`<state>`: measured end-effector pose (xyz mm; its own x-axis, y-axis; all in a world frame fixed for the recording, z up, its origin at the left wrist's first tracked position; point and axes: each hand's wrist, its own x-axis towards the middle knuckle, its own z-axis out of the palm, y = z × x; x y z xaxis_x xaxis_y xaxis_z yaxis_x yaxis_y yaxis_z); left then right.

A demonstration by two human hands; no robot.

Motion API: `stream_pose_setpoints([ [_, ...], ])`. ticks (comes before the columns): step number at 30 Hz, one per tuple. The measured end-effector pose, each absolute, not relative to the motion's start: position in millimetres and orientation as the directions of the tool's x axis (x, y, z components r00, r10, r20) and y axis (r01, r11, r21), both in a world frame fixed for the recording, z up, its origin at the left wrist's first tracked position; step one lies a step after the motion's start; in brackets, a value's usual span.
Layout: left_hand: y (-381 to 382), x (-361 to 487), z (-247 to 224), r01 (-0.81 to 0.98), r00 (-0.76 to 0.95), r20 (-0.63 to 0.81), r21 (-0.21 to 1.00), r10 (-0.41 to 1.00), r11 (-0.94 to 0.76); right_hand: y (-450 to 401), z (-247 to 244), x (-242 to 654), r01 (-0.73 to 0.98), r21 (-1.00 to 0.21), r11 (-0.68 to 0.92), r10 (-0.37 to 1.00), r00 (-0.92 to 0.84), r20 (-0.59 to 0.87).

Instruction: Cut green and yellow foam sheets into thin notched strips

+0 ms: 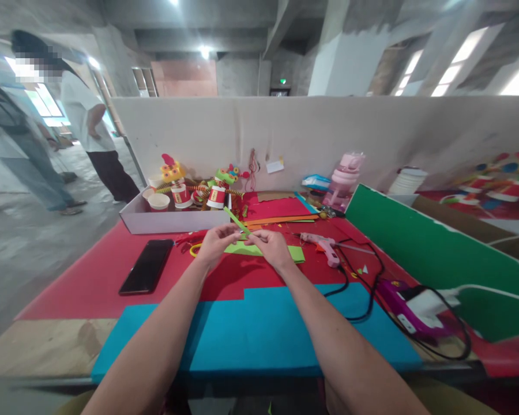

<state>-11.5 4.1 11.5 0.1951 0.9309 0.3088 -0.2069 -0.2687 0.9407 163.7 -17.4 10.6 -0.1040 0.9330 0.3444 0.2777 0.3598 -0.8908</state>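
Between the fingertips of my two hands is a narrow strip of bright green paper [237, 221], one end slanting up to the left. My left hand [219, 241] pinches it from the left side. My right hand [271, 245] has its fingers closed on the strip from the right. Below both hands a wider folded piece of light green paper [296, 254] lies on the red table covering. Just left of my left hand, yellow scissor handles [195, 249] show; the rest of the scissors is hidden.
A black phone [147, 266] lies at left, blue sheets [259, 331] in front. At right are a pink glue gun [322, 246], its cable and a purple power strip [413, 311]. Behind stand a box [173, 222] with paper-cup figures [217, 196] and a pink bottle [343, 178]. Two people stand left.
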Motion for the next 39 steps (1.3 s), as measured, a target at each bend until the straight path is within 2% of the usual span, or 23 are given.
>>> stream_pose_setpoints([
  [4,0.7,-1.3,2.5,-0.105,0.209,0.28,0.959,0.937,-0.263,-17.1,4.8,156.8,0.233,-0.88,0.414,0.91,-0.148,0.388],
  [7,-0.4,1.0,2.4,-0.165,0.193,0.226,0.967,0.955,-0.195,-17.2,1.6,156.3,0.343,-0.827,0.445,0.895,-0.142,0.423],
  [11,-1.7,1.2,6.4,-0.285,0.185,0.158,0.953,0.97,-0.101,-18.7,2.4,159.3,0.564,-0.681,0.467,0.863,-0.122,0.491],
  [14,-3.0,1.2,7.2,-0.319,0.184,0.136,0.945,0.974,-0.071,-19.2,3.1,159.7,0.663,-0.581,0.472,0.841,-0.14,0.523],
  [18,-0.9,1.3,3.3,-0.272,0.157,0.127,0.959,0.979,-0.081,-17.6,1.1,157.7,0.743,-0.485,0.461,0.83,-0.169,0.531],
  [20,2.9,-0.7,1.4,-0.208,0.11,0.159,0.969,0.981,-0.134,-16.8,1.4,158.2,0.735,-0.497,0.461,0.838,-0.176,0.517],
  [22,7.4,-5.4,1.3,-0.181,0.066,0.21,0.964,0.976,-0.195,-17.0,4.6,160.7,0.67,-0.574,0.47,0.856,-0.187,0.482],
  [25,11.3,-15.5,5.2,-0.231,0.043,0.246,0.945,0.968,-0.23,-20.8,13.8,166.1,0.434,-0.795,0.423,0.906,-0.224,0.36],
  [28,9.4,-22.9,10.6,-0.286,0.102,0.249,0.935,0.963,-0.211,-27.9,21.9,168.7,0.088,-0.976,0.198,0.911,-0.383,0.15],
  [31,4.4,-23.4,14.5,-0.307,0.162,0.269,0.928,0.949,-0.211,-34.1,23.2,165.6,-0.092,-0.996,-0.007,0.861,-0.507,0.041],
  [34,0.7,-19.4,16.7,-0.302,0.168,0.272,0.929,0.948,-0.214,-34.6,20.3,159.7,-0.142,-0.989,-0.04,0.86,-0.509,0.039],
  [36,0.1,-16.7,17.2,-0.322,0.177,0.274,0.924,0.945,-0.207,-30.9,18.6,157.2,-0.186,-0.982,0.015,0.901,-0.423,0.094],
  [39,2.6,-14.5,14.6,-0.3,0.179,0.281,0.928,0.943,-0.219,-21.4,18.0,158.9,-0.27,-0.946,0.181,0.969,-0.113,0.218],
])
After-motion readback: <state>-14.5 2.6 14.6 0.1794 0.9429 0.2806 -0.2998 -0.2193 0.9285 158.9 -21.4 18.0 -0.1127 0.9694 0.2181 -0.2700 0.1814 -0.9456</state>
